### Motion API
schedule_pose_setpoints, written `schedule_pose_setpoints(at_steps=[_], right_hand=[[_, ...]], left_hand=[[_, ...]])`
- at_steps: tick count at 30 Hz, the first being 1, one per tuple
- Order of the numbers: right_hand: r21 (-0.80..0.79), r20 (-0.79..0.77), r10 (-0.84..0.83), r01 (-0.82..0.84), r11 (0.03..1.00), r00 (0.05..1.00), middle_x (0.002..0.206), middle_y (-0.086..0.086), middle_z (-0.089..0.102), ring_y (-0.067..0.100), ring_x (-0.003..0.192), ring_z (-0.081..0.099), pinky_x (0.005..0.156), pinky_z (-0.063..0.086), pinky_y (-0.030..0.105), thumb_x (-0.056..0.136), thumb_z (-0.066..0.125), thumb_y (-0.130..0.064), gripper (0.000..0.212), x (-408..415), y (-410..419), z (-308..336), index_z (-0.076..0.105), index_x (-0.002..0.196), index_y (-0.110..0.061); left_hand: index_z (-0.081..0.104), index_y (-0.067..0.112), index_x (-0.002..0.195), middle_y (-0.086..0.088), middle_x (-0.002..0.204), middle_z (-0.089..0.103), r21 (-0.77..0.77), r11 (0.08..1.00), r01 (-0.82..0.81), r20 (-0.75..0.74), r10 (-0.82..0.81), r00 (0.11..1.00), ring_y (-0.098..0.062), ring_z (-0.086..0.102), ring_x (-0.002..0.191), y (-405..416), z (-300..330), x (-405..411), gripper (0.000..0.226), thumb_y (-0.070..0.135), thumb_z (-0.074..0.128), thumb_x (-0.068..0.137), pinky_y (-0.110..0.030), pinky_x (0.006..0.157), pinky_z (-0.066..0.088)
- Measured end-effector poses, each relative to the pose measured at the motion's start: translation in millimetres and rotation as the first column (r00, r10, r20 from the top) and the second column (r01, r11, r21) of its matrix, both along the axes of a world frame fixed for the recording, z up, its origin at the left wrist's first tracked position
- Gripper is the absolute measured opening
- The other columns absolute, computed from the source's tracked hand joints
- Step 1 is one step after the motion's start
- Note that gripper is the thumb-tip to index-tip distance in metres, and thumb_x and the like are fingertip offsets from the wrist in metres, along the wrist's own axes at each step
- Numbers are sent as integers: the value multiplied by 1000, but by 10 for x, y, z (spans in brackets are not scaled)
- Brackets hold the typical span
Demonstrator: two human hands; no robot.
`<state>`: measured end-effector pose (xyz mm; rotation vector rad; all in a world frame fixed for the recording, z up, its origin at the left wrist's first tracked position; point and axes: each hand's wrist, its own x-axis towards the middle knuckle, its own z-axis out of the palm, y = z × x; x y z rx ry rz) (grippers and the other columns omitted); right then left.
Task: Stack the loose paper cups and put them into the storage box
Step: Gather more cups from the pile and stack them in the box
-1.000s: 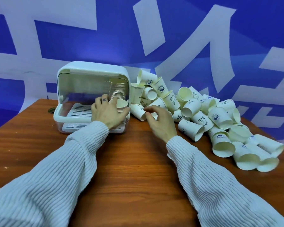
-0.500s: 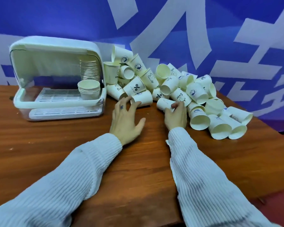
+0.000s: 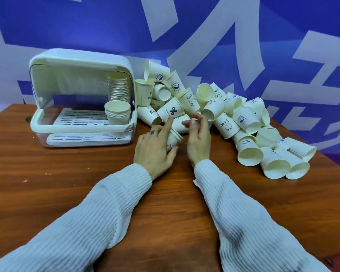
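Grainy brown wood table (image 3: 47,183) w/ blue-white wall behind. Left hand (image 3: 155,152) curls round a cream paper cup (image 3: 173,138); right hand (image 3: 198,140) loosely curled, holding nothing, beside cup pile (image 3: 224,114). White plastic storage box (image 3: 81,99) left, short stack (image 3: 117,112) inside.

The storage box (image 3: 82,99) stands open toward the person, its white rack bare on the left; a short stack (image 3: 117,111) and a tall stack (image 3: 118,89) fill its right end. Just beside, the cup pile (image 3: 214,114) crowds the table (image 3: 67,183)
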<state>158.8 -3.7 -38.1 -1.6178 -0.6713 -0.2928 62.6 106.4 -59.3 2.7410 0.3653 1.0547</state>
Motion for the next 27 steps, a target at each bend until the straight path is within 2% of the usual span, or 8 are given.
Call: schedule_pose_setpoints(at_steps=[3,7,12,15,18,21,24,27], right_hand=[[-131,51,-147,152,980,988,120,-4,70,18,118,61,103,47,43,100,48,-29,30,241,160,46,63,124,-21],[-326,67,-9,30,945,998,145,3,59,23,136,51,111,39,35,99,56,-19,46,582,438,168,52,145,-18],[-499,128,-51,109,860,990,130,12,67,35,122,58,103,46,46,94,58,-19,51,793,718,344,50,144,-25],[-388,96,-118,147,910,988,112,5,71,33,109,62,99,49,47,87,57,-31,39,684,756,434,59,126,-39],[-137,113,-61,76,988,992,102,-17,70,19,105,66,100,50,50,86,62,-36,24,430,793,558,61,106,-48],[64,197,62,-76,995,979,96,-24,69,4,99,67,97,54,39,91,69,-22,18,143,891,713,66,103,-35],[52,331,207,-236,970,921,99,-15,71,1,95,67,90,56,33,93,71,-10,14,-80,1049,827,71,107,-12],[-80,432,265,-256,963,862,102,-5,75,11,95,70,89,57,37,93,71,-10,17,-177,1234,803,74,109,-11]], left_hand=[[17,33,156,-9,128,48,-148,988,36,86,-23,996,-33,60,105,-5,29,-24,86,47,63,85,-44,81,54],[24,33,151,-5,131,44,-255,966,32,123,-1,992,-30,59,111,-3,22,-28,81,47,65,83,-43,81,55],[25,28,149,-5,142,40,-391,918,67,237,31,971,-28,52,124,66,140,-71,80,40,71,85,-44,93,50],[29,25,148,-5,143,43,-425,900,95,355,69,932,-22,48,127,170,323,-139,79,37,74,84,-36,98,44],[34,19,147,-4,142,47,-503,859,101,482,182,857,-18,50,126,412,569,-209,79,34,77,83,-32,101,43],[36,14,146,-6,141,50,-563,810,166,621,281,732,-18,51,129,719,782,-328,77,34,76,83,-30,109,43],[35,15,146,-4,139,50,-591,784,189,684,363,633,-15,52,125,922,942,-480,75,34,75,86,-18,102,42],[35,13,145,4,133,49,-595,782,185,718,415,559,-9,51,120,1024,1018,-581,71,29,73,87,-12,98,39]])
